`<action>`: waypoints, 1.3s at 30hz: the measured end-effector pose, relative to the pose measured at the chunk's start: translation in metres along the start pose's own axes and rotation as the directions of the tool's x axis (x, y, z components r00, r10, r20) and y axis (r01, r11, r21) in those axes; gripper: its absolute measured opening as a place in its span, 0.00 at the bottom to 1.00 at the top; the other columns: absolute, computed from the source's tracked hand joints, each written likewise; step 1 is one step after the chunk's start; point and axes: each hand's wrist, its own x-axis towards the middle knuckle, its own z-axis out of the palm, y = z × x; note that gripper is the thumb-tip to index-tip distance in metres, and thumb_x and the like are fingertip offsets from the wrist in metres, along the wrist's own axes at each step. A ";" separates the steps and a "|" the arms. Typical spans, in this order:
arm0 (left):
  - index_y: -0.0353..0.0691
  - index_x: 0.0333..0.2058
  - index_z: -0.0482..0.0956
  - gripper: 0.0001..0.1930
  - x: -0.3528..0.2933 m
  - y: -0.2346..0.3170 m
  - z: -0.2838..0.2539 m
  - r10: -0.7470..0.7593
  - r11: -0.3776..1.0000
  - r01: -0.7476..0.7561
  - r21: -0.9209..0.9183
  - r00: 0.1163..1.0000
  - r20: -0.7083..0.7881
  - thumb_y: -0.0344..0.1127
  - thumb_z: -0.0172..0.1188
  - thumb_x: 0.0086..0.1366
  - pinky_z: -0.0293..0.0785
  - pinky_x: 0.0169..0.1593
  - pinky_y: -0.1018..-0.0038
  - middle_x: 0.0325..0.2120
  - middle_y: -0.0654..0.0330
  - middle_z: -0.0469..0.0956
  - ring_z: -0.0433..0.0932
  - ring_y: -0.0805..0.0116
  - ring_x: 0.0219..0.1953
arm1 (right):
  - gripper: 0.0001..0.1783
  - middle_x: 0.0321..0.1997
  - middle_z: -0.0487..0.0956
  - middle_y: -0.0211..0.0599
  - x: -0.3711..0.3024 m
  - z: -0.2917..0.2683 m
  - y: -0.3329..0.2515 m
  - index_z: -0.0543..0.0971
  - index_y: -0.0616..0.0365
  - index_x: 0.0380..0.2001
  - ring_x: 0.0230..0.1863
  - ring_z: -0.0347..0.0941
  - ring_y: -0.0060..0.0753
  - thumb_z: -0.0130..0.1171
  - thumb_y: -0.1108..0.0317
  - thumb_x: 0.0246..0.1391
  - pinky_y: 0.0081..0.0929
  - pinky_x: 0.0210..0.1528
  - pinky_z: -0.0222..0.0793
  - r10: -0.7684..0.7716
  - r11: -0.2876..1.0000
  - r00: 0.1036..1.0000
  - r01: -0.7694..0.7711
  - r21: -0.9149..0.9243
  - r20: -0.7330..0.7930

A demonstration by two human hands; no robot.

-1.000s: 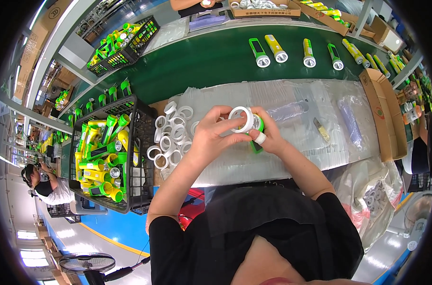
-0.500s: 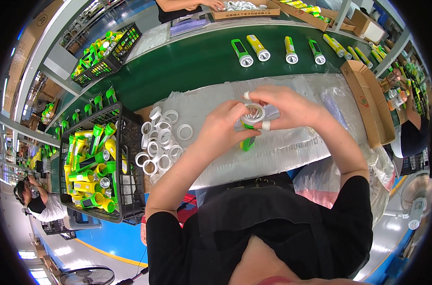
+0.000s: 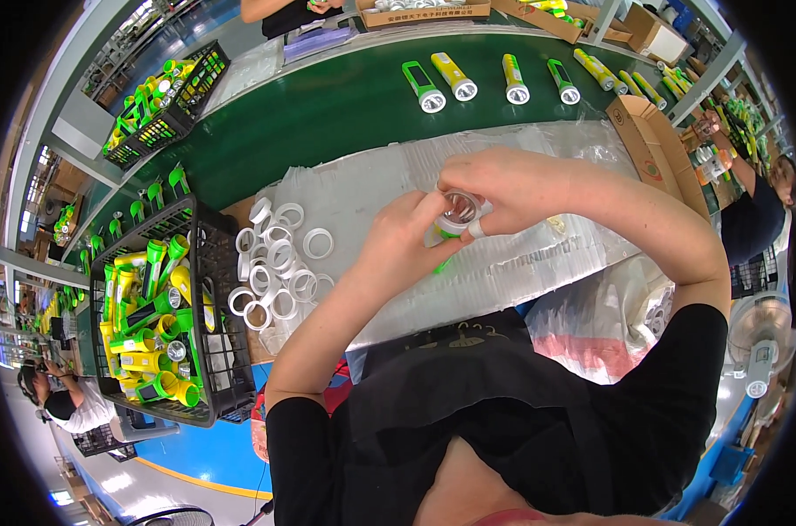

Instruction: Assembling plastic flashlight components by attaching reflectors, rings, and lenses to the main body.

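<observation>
A flashlight point(image 3: 451, 230) with a green body is held upright between my hands, its white-ringed head and shiny reflector facing up. My left hand point(image 3: 404, 235) is closed round its body and the left side of the head. My right hand point(image 3: 501, 188) curls over the far and right sides of the white ring, with white covers on some fingertips. Most of the body is hidden by my fingers. Left of my left hand lie several loose white rings point(image 3: 244, 266) in a pile, with one ring point(image 3: 306, 246) a little apart.
A black crate point(image 3: 203, 289) full of yellow and green flashlight bodies stands at the left. Several finished-looking flashlights point(image 3: 513, 79) lie on the green bench point(image 3: 328, 110) beyond the plastic-covered work surface point(image 3: 363, 188). An open cardboard box point(image 3: 652, 149) is at the right. Co-workers sit nearby.
My right hand has turned and wrapped further over the white ring, and my right elbow has swung outward. The flashlight remains between both hands. The whole view has shifted slightly.
</observation>
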 end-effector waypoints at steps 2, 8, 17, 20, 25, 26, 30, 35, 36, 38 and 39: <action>0.40 0.37 0.75 0.19 0.001 0.000 0.003 0.015 1.000 -0.015 0.005 1.000 -0.005 0.33 0.75 0.48 0.76 0.34 0.69 0.33 0.59 0.81 0.81 0.61 0.33 | 0.21 0.34 0.77 0.44 -0.001 0.004 0.003 0.73 0.62 0.35 0.38 0.76 0.49 0.69 0.64 0.40 0.40 0.37 0.71 0.058 0.998 0.998 -0.057 0.041 -0.021; 0.40 0.33 0.72 0.20 0.006 0.002 0.007 -0.009 1.000 0.010 0.014 0.998 -0.063 0.33 0.76 0.46 0.74 0.30 0.68 0.30 0.58 0.79 0.78 0.61 0.28 | 0.32 0.27 0.77 0.47 0.009 0.030 -0.002 0.73 0.65 0.31 0.30 0.75 0.48 0.71 0.47 0.35 0.38 0.31 0.69 0.421 0.906 0.886 -0.418 0.061 -0.193; 0.40 0.34 0.72 0.21 0.006 0.004 0.013 0.040 0.999 -0.034 0.038 0.988 -0.148 0.33 0.76 0.45 0.75 0.30 0.67 0.26 0.58 0.77 0.78 0.60 0.26 | 0.29 0.30 0.79 0.45 -0.001 0.024 0.013 0.73 0.63 0.34 0.32 0.77 0.49 0.66 0.47 0.43 0.40 0.33 0.71 0.121 0.991 0.964 -0.131 -0.023 -0.237; 0.40 0.34 0.72 0.21 0.004 0.004 0.018 0.024 0.992 -0.006 0.127 0.990 -0.139 0.32 0.75 0.46 0.75 0.30 0.67 0.26 0.58 0.77 0.78 0.60 0.27 | 0.28 0.30 0.79 0.45 -0.001 0.043 0.006 0.73 0.63 0.34 0.33 0.77 0.49 0.66 0.46 0.44 0.42 0.33 0.71 0.255 0.950 0.911 -0.298 -0.091 -0.323; 0.40 0.35 0.72 0.21 0.008 0.004 0.014 0.007 0.994 0.006 0.108 0.993 -0.115 0.32 0.75 0.45 0.75 0.30 0.67 0.27 0.58 0.77 0.78 0.61 0.27 | 0.35 0.33 0.80 0.48 -0.001 0.016 -0.011 0.76 0.67 0.37 0.36 0.78 0.53 0.65 0.41 0.43 0.45 0.40 0.73 0.410 0.902 0.885 -0.429 -0.045 -0.219; 0.40 0.35 0.72 0.21 0.007 0.004 0.013 0.010 0.994 0.003 0.112 0.994 -0.111 0.32 0.75 0.45 0.75 0.30 0.67 0.27 0.58 0.77 0.78 0.61 0.27 | 0.35 0.33 0.80 0.48 -0.002 0.017 -0.004 0.76 0.67 0.37 0.36 0.78 0.53 0.65 0.41 0.43 0.45 0.40 0.73 0.408 0.903 0.885 -0.427 -0.042 -0.224; 0.41 0.35 0.71 0.20 0.008 0.005 0.018 0.029 0.997 -0.018 0.075 0.990 -0.141 0.33 0.74 0.46 0.74 0.31 0.63 0.26 0.57 0.76 0.78 0.58 0.28 | 0.33 0.37 0.80 0.48 -0.006 0.025 0.007 0.77 0.66 0.37 0.40 0.77 0.52 0.65 0.42 0.44 0.42 0.44 0.73 0.071 0.992 0.975 -0.091 -0.087 -0.213; 0.41 0.34 0.71 0.20 0.010 -0.002 0.018 0.006 0.998 0.002 0.068 0.993 -0.115 0.32 0.75 0.46 0.75 0.29 0.67 0.25 0.59 0.77 0.79 0.61 0.27 | 0.26 0.43 0.77 0.50 0.005 0.024 -0.014 0.76 0.65 0.36 0.43 0.76 0.50 0.66 0.50 0.48 0.40 0.43 0.72 0.541 0.830 0.819 -0.557 -0.035 -0.191; 0.41 0.34 0.71 0.21 0.010 -0.002 0.015 0.013 0.998 -0.005 0.064 0.992 -0.126 0.32 0.74 0.46 0.75 0.29 0.67 0.26 0.58 0.77 0.79 0.61 0.27 | 0.26 0.43 0.77 0.50 0.003 0.024 -0.006 0.76 0.65 0.36 0.43 0.76 0.50 0.66 0.50 0.48 0.40 0.43 0.72 0.539 0.831 0.819 -0.555 -0.037 -0.196; 0.41 0.34 0.70 0.21 0.008 0.001 0.015 0.018 0.998 -0.011 0.056 0.991 -0.131 0.32 0.74 0.46 0.75 0.30 0.67 0.26 0.58 0.77 0.78 0.61 0.27 | 0.24 0.33 0.77 0.47 -0.006 0.028 0.014 0.74 0.63 0.33 0.35 0.76 0.49 0.67 0.53 0.43 0.40 0.35 0.71 0.118 0.993 0.931 -0.100 0.068 -0.345; 0.41 0.34 0.70 0.21 0.008 0.002 0.017 0.029 0.997 -0.017 0.077 0.987 -0.156 0.32 0.74 0.46 0.75 0.30 0.67 0.25 0.59 0.77 0.78 0.61 0.27 | 0.24 0.33 0.77 0.47 -0.006 0.028 0.014 0.74 0.63 0.33 0.35 0.76 0.49 0.67 0.53 0.43 0.40 0.35 0.71 0.119 0.992 0.932 -0.101 0.070 -0.343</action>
